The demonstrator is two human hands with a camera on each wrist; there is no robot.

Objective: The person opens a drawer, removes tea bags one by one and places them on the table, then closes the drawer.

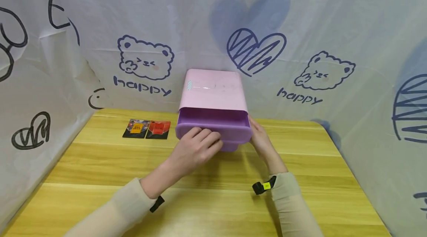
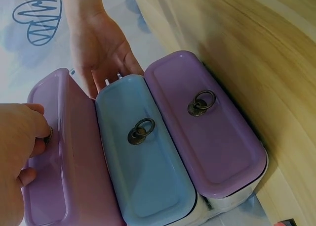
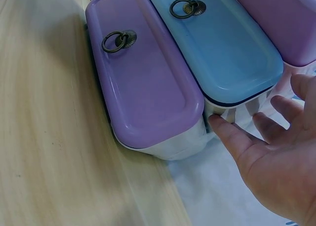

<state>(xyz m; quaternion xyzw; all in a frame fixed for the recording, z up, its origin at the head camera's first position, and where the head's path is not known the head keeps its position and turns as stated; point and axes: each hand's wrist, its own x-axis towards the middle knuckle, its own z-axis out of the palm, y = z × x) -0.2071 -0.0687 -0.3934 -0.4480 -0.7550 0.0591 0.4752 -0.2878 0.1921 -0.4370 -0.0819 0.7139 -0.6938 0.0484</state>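
Observation:
A small pink drawer unit [image 1: 213, 89] stands against the back of the table, with its purple top drawer [image 1: 235, 134] pulled partway out. My left hand [image 1: 198, 146] pinches the metal pull [image 2: 49, 136] on that drawer's front. The inside of the drawer shows a bare purple surface. Below it, the blue middle drawer [image 2: 153, 171] and the purple bottom drawer [image 2: 207, 137] are closed, their ring pulls hanging free. My right hand [image 1: 261, 139] is at the unit's right side, fingers extended and fingertips right at the side wall.
Two small flat packets lie left of the unit: a dark one with a yellow patch [image 1: 136, 129] and a red and black one [image 1: 158, 129]. The wooden table [image 1: 300, 200] ends at a white printed cloth [image 1: 200, 18] behind and at both sides.

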